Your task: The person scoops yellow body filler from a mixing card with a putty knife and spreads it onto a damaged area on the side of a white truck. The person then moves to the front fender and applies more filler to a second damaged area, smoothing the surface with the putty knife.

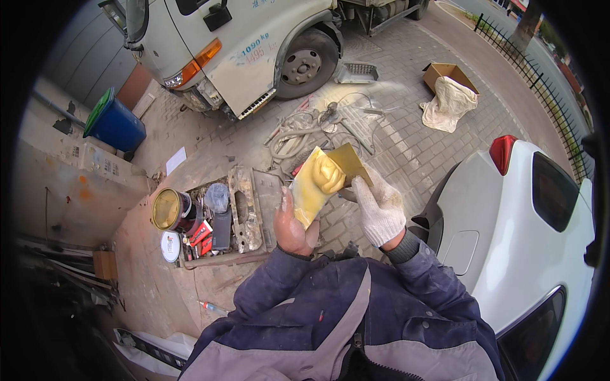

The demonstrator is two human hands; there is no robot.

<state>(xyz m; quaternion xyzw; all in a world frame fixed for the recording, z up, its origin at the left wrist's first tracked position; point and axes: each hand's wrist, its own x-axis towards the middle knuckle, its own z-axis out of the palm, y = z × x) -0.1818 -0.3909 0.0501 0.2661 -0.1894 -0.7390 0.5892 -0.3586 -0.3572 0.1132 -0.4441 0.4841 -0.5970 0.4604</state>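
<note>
Head view: yellow board [308, 187] gripped from below by bare left hand [292, 222], long axis slanting up-right, far end away from body. Gloved right hand [380, 206] closed on yellow scraper [349, 164], blade laid against putty lump [328, 174] on board's upper end.

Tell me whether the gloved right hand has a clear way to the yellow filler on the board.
Probably yes: the right hand holds a brass-coloured spreader already touching the yellow filler on the board held by the left hand. Nothing lies between.

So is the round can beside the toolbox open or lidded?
Open: the can shows a bare yellowish inside, and a white lid lies flat beside it.
</note>
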